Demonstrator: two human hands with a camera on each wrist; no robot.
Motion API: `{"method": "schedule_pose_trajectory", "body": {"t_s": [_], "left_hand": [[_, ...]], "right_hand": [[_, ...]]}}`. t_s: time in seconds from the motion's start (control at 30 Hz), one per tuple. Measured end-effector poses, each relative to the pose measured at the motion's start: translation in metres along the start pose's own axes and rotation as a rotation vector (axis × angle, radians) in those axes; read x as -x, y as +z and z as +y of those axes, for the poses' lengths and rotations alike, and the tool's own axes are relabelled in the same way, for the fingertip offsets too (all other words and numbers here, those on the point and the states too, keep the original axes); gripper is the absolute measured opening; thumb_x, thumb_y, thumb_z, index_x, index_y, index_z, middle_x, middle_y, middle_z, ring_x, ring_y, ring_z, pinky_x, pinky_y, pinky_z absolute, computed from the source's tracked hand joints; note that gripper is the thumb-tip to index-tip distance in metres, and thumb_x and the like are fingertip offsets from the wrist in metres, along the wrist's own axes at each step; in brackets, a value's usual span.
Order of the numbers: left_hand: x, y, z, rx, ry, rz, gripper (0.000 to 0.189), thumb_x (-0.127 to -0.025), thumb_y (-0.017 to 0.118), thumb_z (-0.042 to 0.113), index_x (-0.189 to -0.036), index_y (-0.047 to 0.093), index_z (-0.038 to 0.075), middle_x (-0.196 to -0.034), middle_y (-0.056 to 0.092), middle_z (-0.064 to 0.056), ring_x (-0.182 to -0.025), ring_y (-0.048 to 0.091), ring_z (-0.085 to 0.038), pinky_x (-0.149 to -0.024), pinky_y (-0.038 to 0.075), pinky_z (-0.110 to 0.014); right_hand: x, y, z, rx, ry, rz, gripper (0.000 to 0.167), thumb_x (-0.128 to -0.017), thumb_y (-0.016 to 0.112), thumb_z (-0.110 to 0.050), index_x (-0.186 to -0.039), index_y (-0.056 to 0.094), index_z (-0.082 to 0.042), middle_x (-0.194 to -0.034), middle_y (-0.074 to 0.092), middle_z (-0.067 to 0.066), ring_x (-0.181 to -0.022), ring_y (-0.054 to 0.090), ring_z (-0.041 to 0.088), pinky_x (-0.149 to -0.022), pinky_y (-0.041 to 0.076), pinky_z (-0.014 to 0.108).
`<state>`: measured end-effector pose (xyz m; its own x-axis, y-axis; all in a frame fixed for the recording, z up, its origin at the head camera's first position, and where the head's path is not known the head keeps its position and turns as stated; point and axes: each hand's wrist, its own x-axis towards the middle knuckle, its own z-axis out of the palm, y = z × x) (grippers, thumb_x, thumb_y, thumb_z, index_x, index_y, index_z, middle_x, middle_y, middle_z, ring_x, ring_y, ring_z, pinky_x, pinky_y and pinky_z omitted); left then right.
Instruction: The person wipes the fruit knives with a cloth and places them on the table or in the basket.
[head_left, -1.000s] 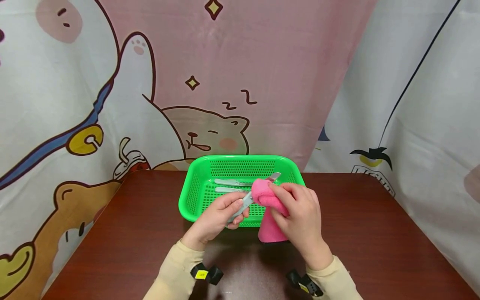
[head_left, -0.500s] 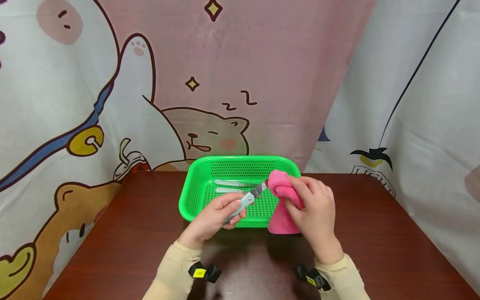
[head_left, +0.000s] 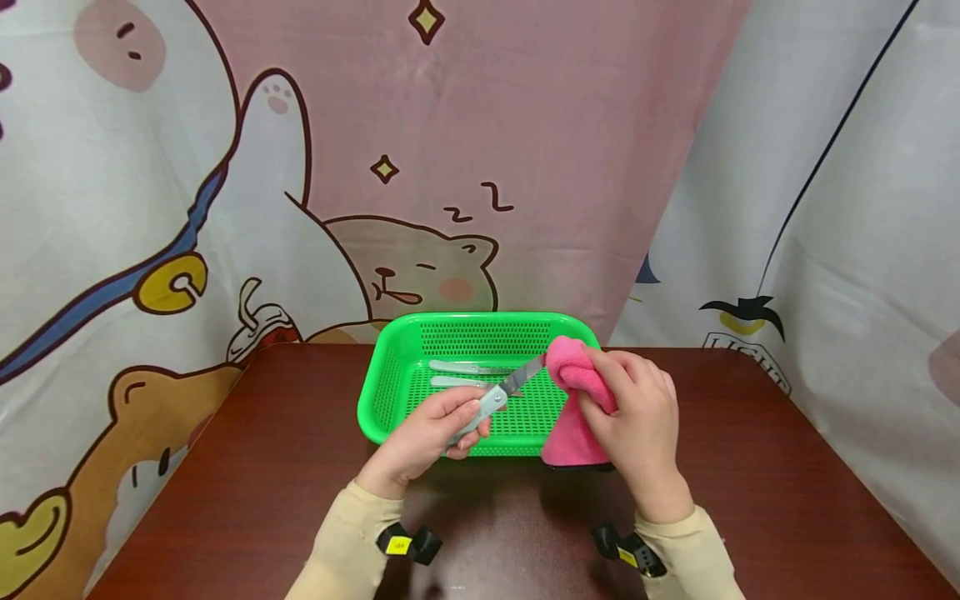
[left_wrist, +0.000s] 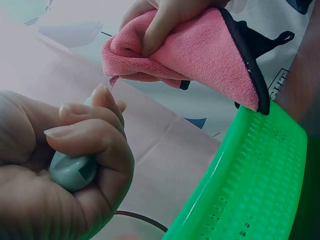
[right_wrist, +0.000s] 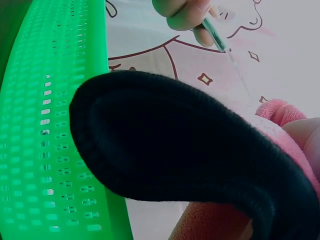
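My left hand (head_left: 431, 429) grips the pale grey-green handle of a knife (head_left: 491, 402), its metal blade slanting up to the right. In the left wrist view the fingers curl round the butt of that knife (left_wrist: 74, 171). My right hand (head_left: 637, 412) pinches a folded pink cloth (head_left: 577, 425) with dark edging, whose rolled upper end meets the blade's tip. Part of the cloth hangs down over the basket's front right rim. In the right wrist view the dark edge of the cloth (right_wrist: 175, 140) hides much of the scene.
A green perforated plastic basket (head_left: 375, 392) stands on the brown table (head_left: 262, 467) beneath both hands. Inside it lie two more knives with pale handles, a rear knife (head_left: 453, 367) and a front knife (head_left: 453, 381). A printed curtain (head_left: 570, 167) hangs behind the table.
My right hand has drawn the pink cloth along the blade, rightward away from the handle, baring most of the blade. My left hand with the knife has hardly moved.
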<state>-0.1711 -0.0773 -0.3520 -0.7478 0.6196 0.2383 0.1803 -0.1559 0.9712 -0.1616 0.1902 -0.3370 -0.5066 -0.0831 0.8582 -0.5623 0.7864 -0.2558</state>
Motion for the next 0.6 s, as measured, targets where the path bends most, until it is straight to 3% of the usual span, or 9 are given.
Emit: {"method": "schedule_pose_trajectory", "body": {"t_s": [0.33,0.6], "left_hand": [[-0.001,-0.0023,-0.0048,0.021,-0.003,-0.006,0.029,-0.108,0.041,0.014,-0.116,0.054,-0.011,-0.078,0.052,-0.003,-0.061,0.041,-0.01,-0.05,0.032,-0.02],[-0.0022,-0.002,-0.0053,0.067,-0.006,-0.007,0.031,-0.108,0.039,0.013,-0.111,0.053,-0.014,-0.078,0.051,-0.003,-0.059,0.04,-0.009,-0.05,0.031,-0.02]], "right_hand": [[-0.0007,-0.001,0.003,0.019,0.005,-0.004,0.039,-0.08,0.073,-0.021,-0.116,0.07,-0.007,-0.101,0.065,0.016,-0.091,0.06,0.035,-0.075,0.043,0.05],[-0.0038,-0.0041,-0.0016,-0.048,-0.023,0.099,0.037,-0.078,0.07,-0.023,-0.113,0.072,-0.01,-0.1,0.066,0.013,-0.09,0.06,0.033,-0.074,0.04,0.047]]}}
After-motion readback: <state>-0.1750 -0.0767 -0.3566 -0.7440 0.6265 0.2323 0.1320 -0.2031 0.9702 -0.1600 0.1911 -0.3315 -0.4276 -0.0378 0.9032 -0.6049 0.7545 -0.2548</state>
